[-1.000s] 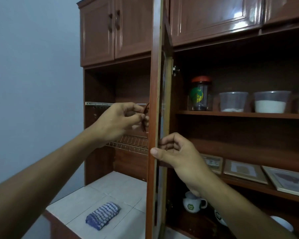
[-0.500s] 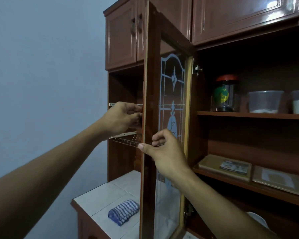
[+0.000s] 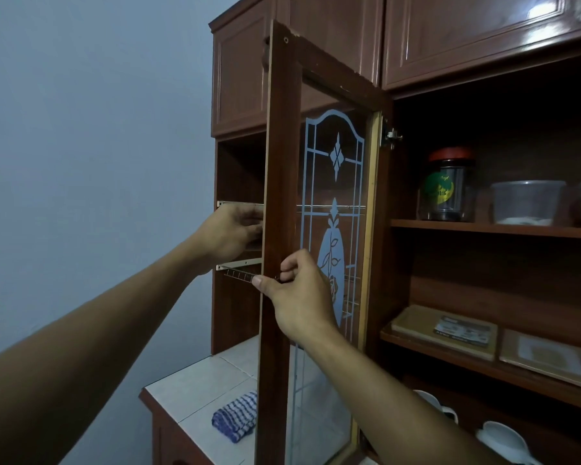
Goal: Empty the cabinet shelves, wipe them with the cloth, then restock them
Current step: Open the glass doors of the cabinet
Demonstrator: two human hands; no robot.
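The tall brown wooden cabinet point(image 3: 450, 45) filled my view, and its wood-framed glass door point(image 3: 279, 162) with a frosted flower pattern stood open between my arms. My right hand point(image 3: 299, 297) was clamped on the door's front upright, with the thumb across the near face and the fingers point(image 3: 294, 263) curled round the glass side. My left hand point(image 3: 228, 233) reached to the far side of that upright. The frame hid its fingertips, so I could not tell whether they gripped anything.

The white tiled counter point(image 3: 195, 387) lay well below both hands. On it sat the folded blue-and-white checked cloth point(image 3: 235, 419), partly behind the door.

On the upper shelf point(image 3: 483, 228) stood two clear plastic tubs point(image 3: 527, 203) and a clear jar with a red lid point(image 3: 448, 186). Flat tan boards point(image 3: 443, 330) lay one shelf down, and white cups point(image 3: 500, 437) sat lowest.
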